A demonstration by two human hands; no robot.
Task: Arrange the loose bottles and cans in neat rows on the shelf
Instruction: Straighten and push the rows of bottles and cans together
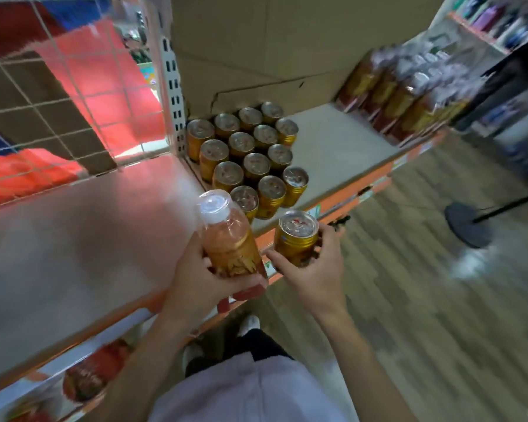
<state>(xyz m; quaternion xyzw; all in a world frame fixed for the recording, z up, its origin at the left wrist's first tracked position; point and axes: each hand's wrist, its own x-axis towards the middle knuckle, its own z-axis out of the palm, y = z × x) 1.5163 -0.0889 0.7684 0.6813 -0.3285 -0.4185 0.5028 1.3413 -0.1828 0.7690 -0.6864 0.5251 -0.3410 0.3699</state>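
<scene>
Grey shelf (333, 153) above perhaps wooden floor (424, 300)

No text is legible: print on the gold metal cans (271, 196), the label of the clear plastic bottle (230, 239) and the orange shelf edge (375, 176) is blurred.

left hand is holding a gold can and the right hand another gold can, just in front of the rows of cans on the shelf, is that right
Not quite. The head view shows the left hand holding a white-capped plastic bottle, not a gold can. The rest stands: the right hand holds a gold can, just in front of the rows of cans on the shelf.
</scene>
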